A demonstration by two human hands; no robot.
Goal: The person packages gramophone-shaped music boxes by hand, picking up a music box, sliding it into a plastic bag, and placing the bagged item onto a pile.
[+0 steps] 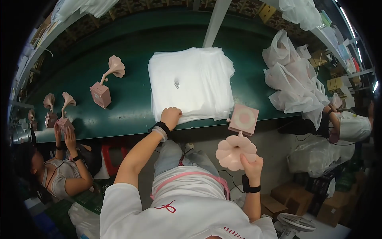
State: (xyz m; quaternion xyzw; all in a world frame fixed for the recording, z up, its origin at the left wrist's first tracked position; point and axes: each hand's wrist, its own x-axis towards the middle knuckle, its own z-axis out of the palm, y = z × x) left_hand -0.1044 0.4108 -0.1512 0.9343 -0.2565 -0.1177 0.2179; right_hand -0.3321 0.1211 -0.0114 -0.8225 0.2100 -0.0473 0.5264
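A pink toy gramophone hangs in front of the table's near edge, with its flower-shaped horn [234, 149] toward me and its square base [243, 119] beyond. My right hand [252, 167] is closed on the horn's rim, thumb inside the petals. On the green table lies a thick stack of thin white packing sheets [187, 83], with a small dark heart-shaped mark or piece on top. My left hand [172, 116] is curled at the near edge of this stack, fingertips pressed against a white sheet; how many sheets they pinch is hidden.
Another pink gramophone [101, 93] stands left of the stack. Farther left, a co-worker's hands [68, 135] touch a similar one, with more beside it. White plastic bags [292, 75] pile up on the table's right, near another person [348, 125]. A grey post [217, 24] rises behind the stack.
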